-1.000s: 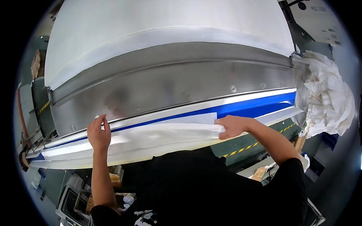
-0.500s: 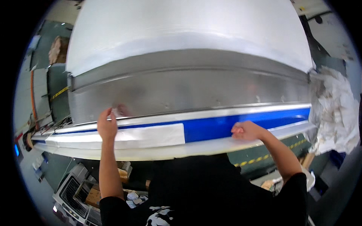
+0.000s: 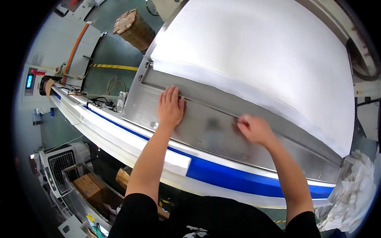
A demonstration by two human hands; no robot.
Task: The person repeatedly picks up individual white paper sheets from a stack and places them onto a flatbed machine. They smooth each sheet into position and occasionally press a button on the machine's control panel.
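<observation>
Both hands rest on a steel panel [image 3: 206,127] below a wide white sheet [image 3: 258,55]: the left hand [image 3: 171,106] lies flat, fingers spread (palm down), while the right hand [image 3: 256,129] is curled with fingertips together against the metal. Blue belt [image 3: 238,178] runs just below, near the person.

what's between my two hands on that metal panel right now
Only bare brushed metal panel, with a dull smudge, between the flat left hand and the right hand, seen in the head view.

Left hand [image 3: 170,107], right hand [image 3: 256,129] flat on steel panel [image 3: 214,127], seemingly.
</observation>
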